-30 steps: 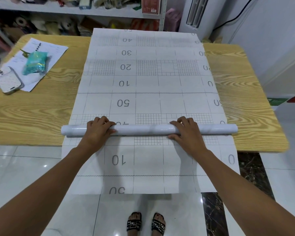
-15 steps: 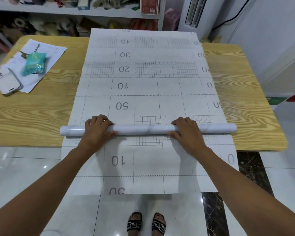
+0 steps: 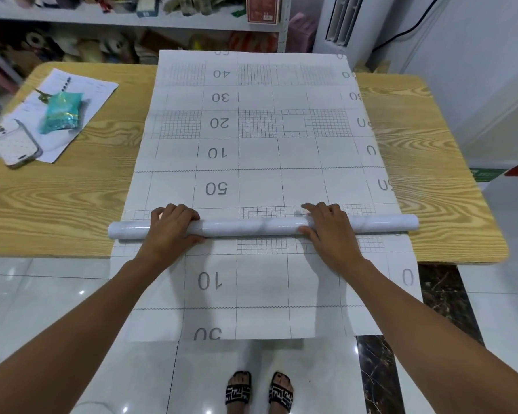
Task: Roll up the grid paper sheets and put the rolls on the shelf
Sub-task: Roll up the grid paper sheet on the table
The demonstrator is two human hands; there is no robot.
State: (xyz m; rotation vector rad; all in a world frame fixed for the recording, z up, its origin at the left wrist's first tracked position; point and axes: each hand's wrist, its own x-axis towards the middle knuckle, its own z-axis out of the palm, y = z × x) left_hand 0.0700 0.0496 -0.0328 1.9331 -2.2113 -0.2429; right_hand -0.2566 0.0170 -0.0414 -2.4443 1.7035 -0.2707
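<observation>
One wooden table (image 3: 57,204) carries one grid paper sheet (image 3: 260,144), spread from the far edge and hanging over the near edge. One white roll (image 3: 251,227) lies crosswise on the sheet near the table's near edge. Two hands grip it, the left hand (image 3: 171,228) and the right hand (image 3: 329,231), fingers curled over the top. At far left lie one phone (image 3: 14,143) and one teal packet (image 3: 62,112).

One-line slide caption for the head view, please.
Left hand and right hand grip a white roll lying across a grid sheet that overhangs the table's near edge.
</observation>
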